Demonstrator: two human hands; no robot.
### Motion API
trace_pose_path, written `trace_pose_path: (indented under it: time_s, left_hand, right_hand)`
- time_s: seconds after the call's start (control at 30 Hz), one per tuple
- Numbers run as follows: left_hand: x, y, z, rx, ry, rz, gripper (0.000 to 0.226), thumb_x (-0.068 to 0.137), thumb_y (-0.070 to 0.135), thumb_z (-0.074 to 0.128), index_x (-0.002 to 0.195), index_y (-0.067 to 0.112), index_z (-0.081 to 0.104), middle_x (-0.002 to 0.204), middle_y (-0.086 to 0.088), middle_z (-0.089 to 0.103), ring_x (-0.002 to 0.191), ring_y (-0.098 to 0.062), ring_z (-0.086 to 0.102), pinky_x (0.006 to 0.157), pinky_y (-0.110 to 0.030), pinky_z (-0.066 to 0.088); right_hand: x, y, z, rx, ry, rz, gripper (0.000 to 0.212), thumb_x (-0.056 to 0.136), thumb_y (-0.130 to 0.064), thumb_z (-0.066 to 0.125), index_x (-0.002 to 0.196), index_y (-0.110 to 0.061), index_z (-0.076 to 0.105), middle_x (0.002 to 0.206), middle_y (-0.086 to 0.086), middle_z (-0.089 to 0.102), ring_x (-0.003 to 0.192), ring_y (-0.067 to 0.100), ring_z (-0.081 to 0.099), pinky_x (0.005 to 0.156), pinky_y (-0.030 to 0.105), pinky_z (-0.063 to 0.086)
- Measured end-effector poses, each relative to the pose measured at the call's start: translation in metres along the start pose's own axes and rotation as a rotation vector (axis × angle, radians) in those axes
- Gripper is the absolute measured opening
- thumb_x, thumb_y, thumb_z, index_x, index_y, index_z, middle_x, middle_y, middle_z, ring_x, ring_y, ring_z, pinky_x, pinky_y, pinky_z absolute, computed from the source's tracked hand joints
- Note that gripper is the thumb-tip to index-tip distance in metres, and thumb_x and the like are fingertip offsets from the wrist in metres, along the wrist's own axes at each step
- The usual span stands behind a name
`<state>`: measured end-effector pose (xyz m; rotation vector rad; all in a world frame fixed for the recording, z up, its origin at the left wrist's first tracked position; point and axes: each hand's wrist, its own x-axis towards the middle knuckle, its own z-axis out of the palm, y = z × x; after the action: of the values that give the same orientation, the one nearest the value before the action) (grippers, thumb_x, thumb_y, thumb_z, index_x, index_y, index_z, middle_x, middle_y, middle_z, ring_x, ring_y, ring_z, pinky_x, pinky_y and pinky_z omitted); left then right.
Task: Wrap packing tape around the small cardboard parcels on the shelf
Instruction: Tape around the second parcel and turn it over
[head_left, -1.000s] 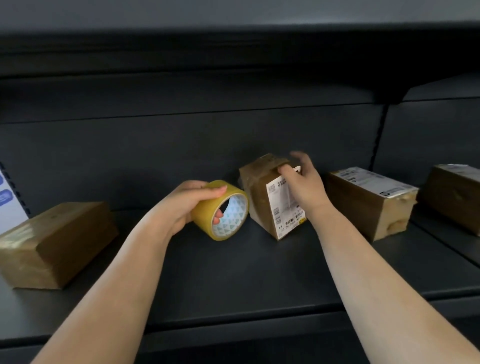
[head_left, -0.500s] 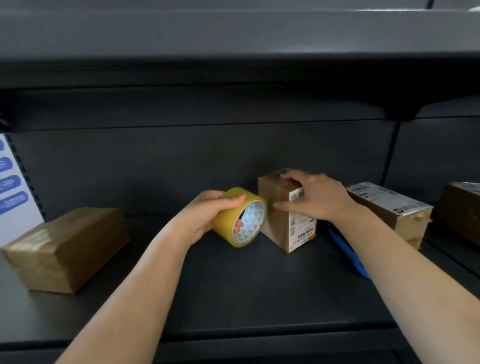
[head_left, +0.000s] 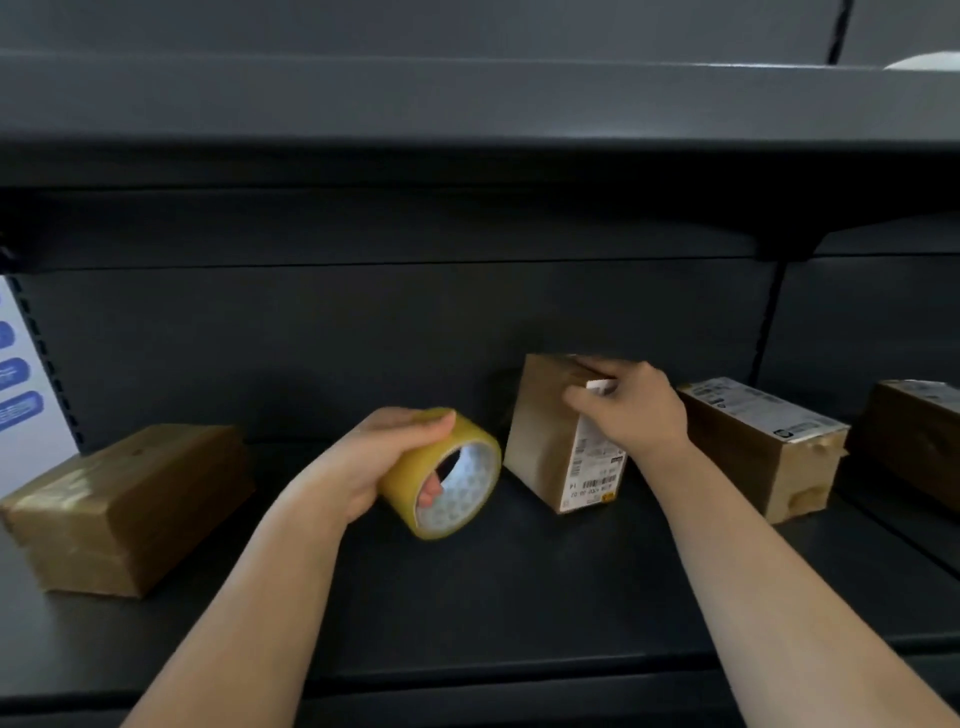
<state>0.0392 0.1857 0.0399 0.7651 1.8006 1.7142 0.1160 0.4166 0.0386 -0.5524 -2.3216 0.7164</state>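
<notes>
Your left hand (head_left: 363, 462) grips the tape roll (head_left: 447, 475), fingers through its core, while your right hand (head_left: 631, 410) clamps the centre-frame parcel (head_left: 545, 441) upright, steadying it for wrapping.

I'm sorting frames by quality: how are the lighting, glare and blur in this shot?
Head view: dim under the upper shelf; glare on the taped left parcel; the tape roll and right hand look slightly motion-blurred; wide-angle bending at the edges; middle parcel label barely legible.
</notes>
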Motion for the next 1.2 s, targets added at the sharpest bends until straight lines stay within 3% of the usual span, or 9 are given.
trace_pose_path:
  time_s: [0.1, 0.3, 0.4, 0.5, 0.6, 0.7, 0.9, 0.97, 1.2]
  left_hand:
    - [-0.007, -0.001, 0.005, 0.103, 0.016, -0.079, 0.022, 0.084, 0.032, 0.061, 0.092, 0.011, 0.060, 0.043, -0.005, 0.060, 0.037, -0.011, 0.058, 0.044, -0.024, 0.053]
    - [-0.016, -0.011, -0.021, -0.225, -0.208, 0.127, 0.061, 0.049, 0.040, 0.087, 0.087, 0.003, 0.056, 0.048, -0.011, 0.063, 0.042, -0.019, 0.062, 0.048, -0.029, 0.054]
    - [-0.020, -0.006, -0.018, -0.184, -0.132, 0.118, 0.050, 0.058, 0.036, 0.083, 0.085, 0.004, 0.056, 0.044, -0.009, 0.060, 0.038, -0.018, 0.058, 0.046, -0.028, 0.052]
    - [-0.027, 0.004, -0.005, -0.035, -0.062, 0.033, 0.030, 0.069, 0.028, 0.067, 0.086, 0.004, 0.057, 0.048, -0.009, 0.063, 0.041, -0.016, 0.060, 0.048, -0.026, 0.054]
    - [-0.027, 0.005, 0.008, 0.035, 0.000, -0.026, 0.027, 0.072, 0.027, 0.065, 0.087, 0.005, 0.060, 0.050, -0.009, 0.065, 0.043, -0.015, 0.062, 0.048, -0.027, 0.055]
    - [-0.027, -0.009, 0.019, 0.086, 0.053, -0.113, 0.027, 0.082, 0.030, 0.064, 0.091, 0.005, 0.062, 0.048, -0.008, 0.064, 0.040, -0.014, 0.060, 0.047, -0.025, 0.054]
    - [-0.024, -0.014, 0.017, 0.191, 0.087, -0.157, 0.029, 0.080, 0.040, 0.064, 0.091, 0.013, 0.063, 0.052, -0.005, 0.068, 0.048, -0.014, 0.064, 0.055, -0.027, 0.056]
    - [-0.020, -0.011, 0.017, 0.252, 0.069, -0.172, 0.032, 0.079, 0.042, 0.066, 0.091, 0.012, 0.065, 0.055, -0.004, 0.069, 0.051, -0.015, 0.065, 0.060, -0.030, 0.057]
    - [0.009, 0.010, 0.031, 0.526, -0.007, -0.265, 0.041, 0.076, 0.042, 0.071, 0.091, 0.005, 0.066, 0.055, -0.008, 0.069, 0.051, -0.018, 0.065, 0.058, -0.028, 0.057]
  right_hand:
    - [-0.002, 0.000, -0.001, 0.019, 0.017, 0.024, 0.046, 0.076, -0.043, 0.063, 0.122, -0.034, 0.061, 0.102, -0.006, 0.068, 0.097, 0.014, 0.061, 0.080, 0.033, 0.051]
    - [-0.006, 0.001, 0.000, 0.347, 0.069, 0.113, 0.038, 0.076, -0.035, 0.068, 0.112, -0.026, 0.067, 0.089, -0.008, 0.068, 0.092, 0.013, 0.064, 0.087, 0.039, 0.051]
    - [-0.010, 0.004, 0.001, 0.445, 0.074, 0.116, 0.039, 0.074, -0.039, 0.071, 0.109, -0.023, 0.069, 0.085, -0.007, 0.071, 0.085, 0.011, 0.067, 0.086, 0.041, 0.053]
    - [-0.014, 0.007, 0.004, 0.496, 0.118, 0.134, 0.020, 0.074, -0.042, 0.071, 0.083, -0.024, 0.071, 0.075, -0.003, 0.072, 0.077, 0.014, 0.069, 0.083, 0.045, 0.054]
    - [-0.014, 0.005, 0.003, 0.513, 0.168, 0.181, 0.021, 0.076, -0.044, 0.069, 0.072, -0.023, 0.067, 0.073, 0.000, 0.070, 0.075, 0.017, 0.068, 0.082, 0.046, 0.054]
    - [-0.014, 0.007, -0.002, 0.576, 0.182, 0.315, 0.030, 0.078, -0.048, 0.066, 0.070, -0.019, 0.061, 0.074, 0.004, 0.068, 0.078, 0.022, 0.067, 0.083, 0.044, 0.052]
    - [-0.017, 0.006, -0.001, 0.576, 0.229, 0.331, 0.032, 0.077, -0.050, 0.065, 0.067, -0.020, 0.060, 0.072, 0.004, 0.068, 0.075, 0.021, 0.066, 0.083, 0.045, 0.052]
    - [-0.017, 0.006, -0.001, 0.571, 0.243, 0.345, 0.032, 0.077, -0.050, 0.065, 0.067, -0.021, 0.061, 0.073, 0.005, 0.068, 0.075, 0.022, 0.066, 0.083, 0.045, 0.052]
    - [-0.019, 0.017, -0.002, 0.740, 0.326, 0.510, 0.030, 0.075, -0.047, 0.068, 0.069, -0.019, 0.059, 0.073, 0.000, 0.065, 0.078, 0.020, 0.065, 0.082, 0.038, 0.051]
